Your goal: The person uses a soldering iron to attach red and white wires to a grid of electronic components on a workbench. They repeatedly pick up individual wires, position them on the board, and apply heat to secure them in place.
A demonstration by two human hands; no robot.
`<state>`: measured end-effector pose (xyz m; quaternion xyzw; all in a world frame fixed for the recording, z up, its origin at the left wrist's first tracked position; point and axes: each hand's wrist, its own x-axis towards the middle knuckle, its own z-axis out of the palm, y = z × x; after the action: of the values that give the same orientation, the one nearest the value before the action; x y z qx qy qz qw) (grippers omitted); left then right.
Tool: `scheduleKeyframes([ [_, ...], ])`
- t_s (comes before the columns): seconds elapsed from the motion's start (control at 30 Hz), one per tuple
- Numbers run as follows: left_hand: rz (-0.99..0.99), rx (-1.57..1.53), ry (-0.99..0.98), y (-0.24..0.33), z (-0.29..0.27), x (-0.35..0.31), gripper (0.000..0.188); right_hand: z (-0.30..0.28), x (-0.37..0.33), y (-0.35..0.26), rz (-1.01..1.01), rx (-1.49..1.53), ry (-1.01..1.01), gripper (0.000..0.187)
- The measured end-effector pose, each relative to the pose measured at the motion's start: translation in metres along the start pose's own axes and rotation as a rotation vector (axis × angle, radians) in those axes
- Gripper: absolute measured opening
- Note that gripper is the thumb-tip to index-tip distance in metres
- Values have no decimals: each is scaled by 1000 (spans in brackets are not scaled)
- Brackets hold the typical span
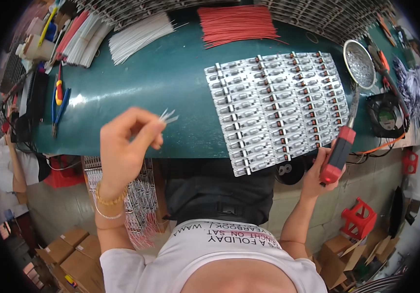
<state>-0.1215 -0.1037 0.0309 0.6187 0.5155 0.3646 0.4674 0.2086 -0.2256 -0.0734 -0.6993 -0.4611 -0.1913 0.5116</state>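
Nearest, below the left part of the worktop's near edge, is a dense batch of small boards point(141, 195) with pinkish-red wire ends at its lower end; what supports it is hard to tell. Just above that edge, the left hand point(128, 141) is closed in a pinch, thumb against forefinger, on a few short white wires point(169, 117) whose free ends point right, toward the panel but apart from it. By the same edge, farther right, the right hand point(317, 177) is wrapped around the red-and-black handle of what looks like a soldering iron point(339, 155), its metal shaft aimed toward the far right corner. Between the hands lies the panel of boards point(276, 112), with 4 columns of small dark-and-metal parts, its near left corner jutting past the worktop point(185, 139)'s near edge. The step in hand seems to be readying wires for soldering; the next move would call for bringing 1 wire end to a contact and the hot tip to the same spot, steadily. Farther off, a round dish point(359, 63) stands near the right edge, red-and-yellow-handled pliers point(59, 92) lie near the left edge, and a white wire bundle point(141, 36) and a red wire bundle point(238, 25) lie along the far edge.
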Motion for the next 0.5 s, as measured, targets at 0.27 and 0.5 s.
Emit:
scheduleKeyframes([
  [0.27,100,71,-145,-25,13,85,12,-10,18,-28,42,74,-109,26],
  [0.5,240,251,-198,-36,15,105,13,-34,14,-121,349,540,-502,61],
])
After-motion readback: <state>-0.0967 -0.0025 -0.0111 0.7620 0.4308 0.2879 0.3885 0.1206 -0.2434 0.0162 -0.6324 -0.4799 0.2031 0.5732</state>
